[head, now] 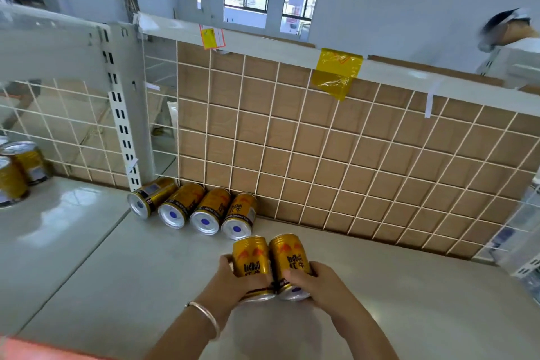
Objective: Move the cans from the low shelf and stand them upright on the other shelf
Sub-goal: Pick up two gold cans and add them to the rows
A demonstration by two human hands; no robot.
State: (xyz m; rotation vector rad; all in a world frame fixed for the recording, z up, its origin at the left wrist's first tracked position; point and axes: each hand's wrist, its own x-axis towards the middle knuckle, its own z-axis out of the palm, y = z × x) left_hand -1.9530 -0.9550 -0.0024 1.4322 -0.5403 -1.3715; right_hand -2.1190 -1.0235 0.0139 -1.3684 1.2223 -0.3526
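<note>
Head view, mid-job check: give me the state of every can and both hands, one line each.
Left hand: grips the left held can.
Right hand: grips the right held can.
Left held can: tilted, in hand.
Right held can: tilted, in hand, touching the left one.
Row of four cans: lying on their sides against the wire grid.
Cans at far left: standing upright.

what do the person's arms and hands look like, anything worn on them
Both forearms are bare, with no sleeves or gloves in view. The left hand has a thin, pale metallic bangle at the wrist. The right hand shows no rings, watch or bracelet.
</note>
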